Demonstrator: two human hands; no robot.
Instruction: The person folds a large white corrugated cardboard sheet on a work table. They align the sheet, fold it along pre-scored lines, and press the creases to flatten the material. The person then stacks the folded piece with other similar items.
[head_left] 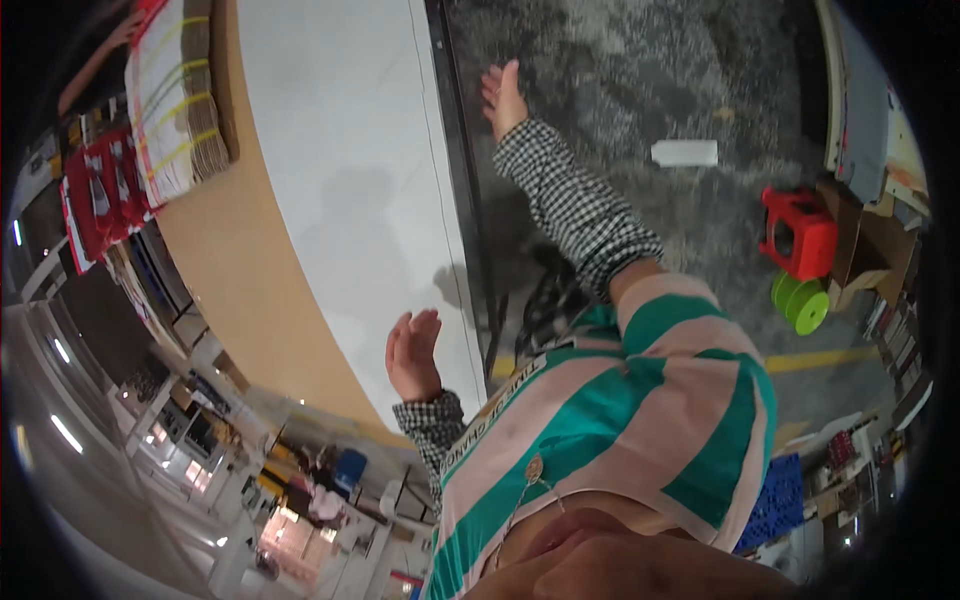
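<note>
Over the near part of a long white sheet (340, 150), my left hand (413, 355) is raised with its fingers stretched out and nothing in them. A shadow falls on the sheet beside it. My right hand (505, 98) reaches out past the dark table edge (462, 150), above the floor, its fingers apart and empty. Both forearms wear black-and-white checked sleeve covers (580, 205). The sheet lies on a tan tabletop (225, 270), and a thin thread or line runs along it near the dark edge.
A strapped stack of folded bags (185, 110) sits at the table's far left, beside red packages (105, 195). Another person's hand (125, 30) touches the stack. On the right floor are a white flat piece (685, 152), a red plastic object (803, 235), a green spool (800, 303) and a cardboard box (875, 250).
</note>
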